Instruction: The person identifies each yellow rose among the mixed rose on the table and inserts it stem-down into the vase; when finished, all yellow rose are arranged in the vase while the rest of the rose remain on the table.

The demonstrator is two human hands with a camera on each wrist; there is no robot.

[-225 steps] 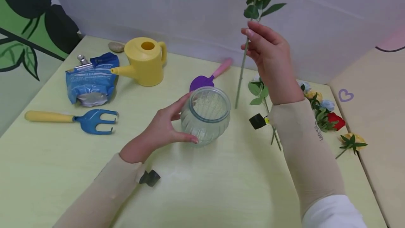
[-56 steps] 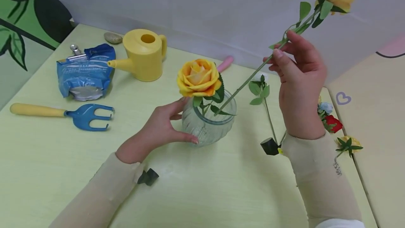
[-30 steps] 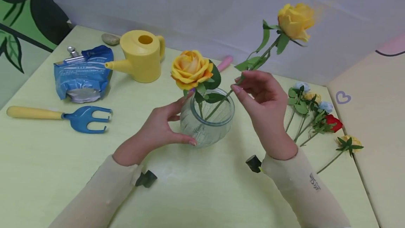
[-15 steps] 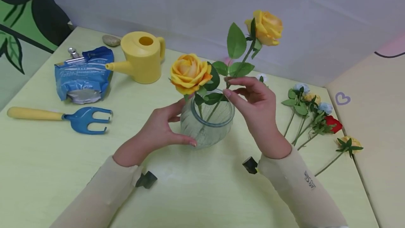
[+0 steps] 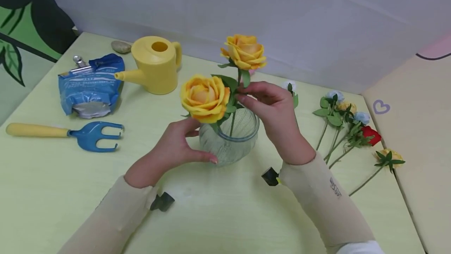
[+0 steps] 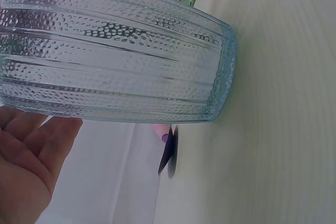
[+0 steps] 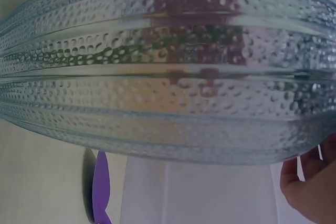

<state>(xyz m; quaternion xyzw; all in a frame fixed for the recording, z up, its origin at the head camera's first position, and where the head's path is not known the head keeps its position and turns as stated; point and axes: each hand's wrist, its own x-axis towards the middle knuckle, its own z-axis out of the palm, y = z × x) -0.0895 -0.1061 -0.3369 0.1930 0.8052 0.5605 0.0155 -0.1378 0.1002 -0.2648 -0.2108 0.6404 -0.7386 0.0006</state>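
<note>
2 yellow roses [image 5: 205,98] in glass vase [image 5: 232,152]

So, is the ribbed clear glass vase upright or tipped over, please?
Upright: the clear glass vase stands with its mouth facing up, the left hand gripping its side.

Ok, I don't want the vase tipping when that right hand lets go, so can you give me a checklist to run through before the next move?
1. Glass vase upright: ok.
2. Left hand steadying it: ok, thumb in front, fingers around the side.
3. Rear rose inside the rim: ok, its stem runs down into the vase.
4. Rear rose free of the right hand: not ok, the fingers pinch it just below the bloom.
5. Stem ends settled on the vase floor: cannot tell, the textured glass blurs them.
6. Front rose centred: not ok, its bloom hangs over the vase's left side.
</note>
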